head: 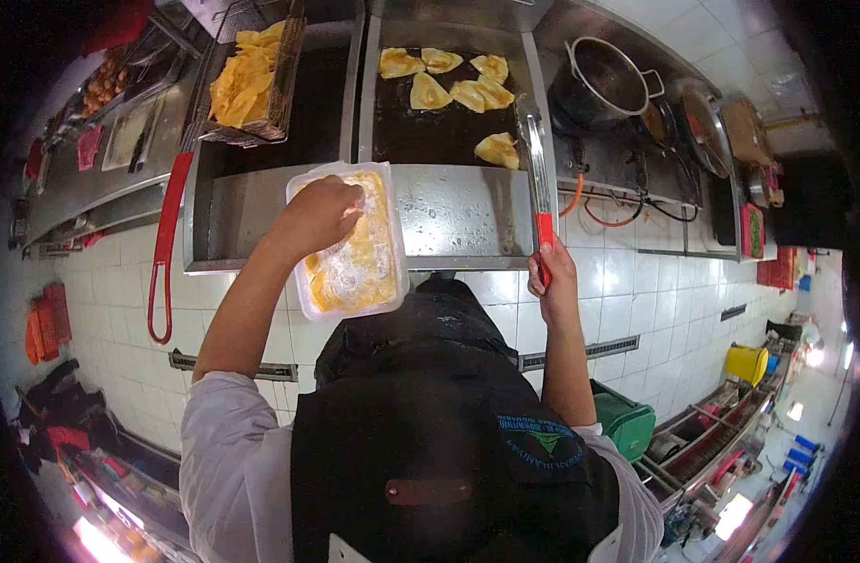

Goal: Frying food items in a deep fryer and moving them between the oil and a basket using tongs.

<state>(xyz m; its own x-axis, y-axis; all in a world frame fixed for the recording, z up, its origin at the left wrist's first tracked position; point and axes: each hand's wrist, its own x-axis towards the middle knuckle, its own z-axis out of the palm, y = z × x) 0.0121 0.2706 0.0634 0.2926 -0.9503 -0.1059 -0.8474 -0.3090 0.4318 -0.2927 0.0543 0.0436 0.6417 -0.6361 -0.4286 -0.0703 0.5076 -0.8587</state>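
Note:
A white plastic container (401, 281) of floured yellow dough pieces (356, 278) sits over the front edge of the fryer. My left hand (322, 214) reaches into it with curled fingers touching the dough; whether they pinch a piece is hidden. My right hand (558, 278) grips the red handle of metal tongs (536, 155), whose tips reach the fryer's right rim. In dark oil in the right fryer tank (430, 144), several folded dough pieces (430, 91) float. One more piece (499, 150) floats near the tongs.
A wire fry basket (289, 84) of fried yellow sheets (247, 81) rests over the left tank, its red handle (168, 246) jutting toward me. Right of the fryer, a large pot (606, 77) stands on a stove with hoses (606, 223) below. A green bin (621, 421) stands behind my right arm.

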